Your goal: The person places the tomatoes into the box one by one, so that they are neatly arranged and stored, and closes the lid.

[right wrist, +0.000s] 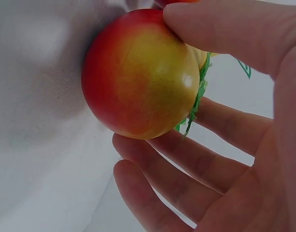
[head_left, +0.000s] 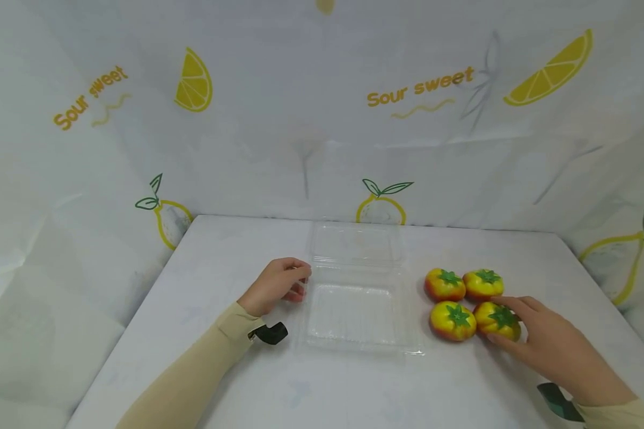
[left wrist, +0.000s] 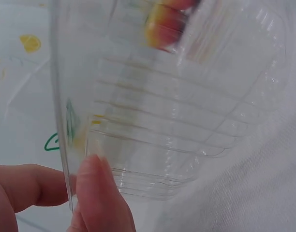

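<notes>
A clear plastic box (head_left: 354,313) with its lid (head_left: 356,243) folded open lies flat on the table. My left hand (head_left: 280,283) is at its left side; in the left wrist view the thumb and a finger pinch the thin clear rim (left wrist: 66,159). On the right, my right hand (head_left: 550,333) holds a squat red-and-yellow tomato (head_left: 500,320) with a green star-shaped top. In the right wrist view the thumb lies on one side of this tomato (right wrist: 140,72) and the fingers curl round the other. It sits at or near the table surface; any gap beneath is unclear.
Three similar tomatoes stand close by: one at the back left (head_left: 444,285), one at the back right (head_left: 483,284) and one at the front left (head_left: 452,320). A white cloth with printed lemons (head_left: 381,208) hangs behind the white table (head_left: 322,393).
</notes>
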The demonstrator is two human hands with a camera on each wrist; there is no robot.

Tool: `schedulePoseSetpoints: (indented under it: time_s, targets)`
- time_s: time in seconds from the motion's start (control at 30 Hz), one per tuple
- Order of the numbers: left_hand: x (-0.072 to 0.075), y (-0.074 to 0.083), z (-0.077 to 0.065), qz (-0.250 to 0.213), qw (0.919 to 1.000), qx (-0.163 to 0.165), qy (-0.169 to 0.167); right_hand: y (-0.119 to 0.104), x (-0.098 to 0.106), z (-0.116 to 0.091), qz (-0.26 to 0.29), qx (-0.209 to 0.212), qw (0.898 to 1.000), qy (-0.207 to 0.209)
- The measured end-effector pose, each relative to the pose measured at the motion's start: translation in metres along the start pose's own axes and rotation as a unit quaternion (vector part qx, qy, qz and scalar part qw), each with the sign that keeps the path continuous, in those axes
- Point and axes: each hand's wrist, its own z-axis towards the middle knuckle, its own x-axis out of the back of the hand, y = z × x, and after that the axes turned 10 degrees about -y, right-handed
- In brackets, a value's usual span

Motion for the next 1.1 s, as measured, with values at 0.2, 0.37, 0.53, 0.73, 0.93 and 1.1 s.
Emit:
schedulePoseSetpoints:
  time_s: [0.2,0.37,0.53,0.73,0.93,1.1]
  targets:
    - [0.000,-0.001,0.002,-0.004,1.0000,-0.002,-0.002,0.002,0.002,0.000,-0.005,-0.008,1.000,-0.004]
    - [-0.001,0.001,0.001,-0.003,1.0000,-0.007,0.003,0.000,0.008,0.001,-0.007,-0.019,1.000,-0.008]
    - [-0.003,0.003,0.001,-0.004,1.0000,-0.006,0.006,-0.002,0.018,-0.004,-0.010,-0.017,1.000,0.015]
    - [-0.003,0.002,0.001,-0.008,0.9999,-0.007,0.008,-0.012,0.033,-0.008,-0.026,0.002,0.998,0.053]
    - [-0.004,0.004,-0.001,-0.008,0.9999,-0.009,0.008,-0.034,0.049,-0.003,-0.016,0.038,0.997,0.068]
    - [-0.005,0.004,-0.001,-0.016,0.9998,-0.013,0.008,-0.064,0.056,0.008,-0.007,0.068,0.996,0.061]
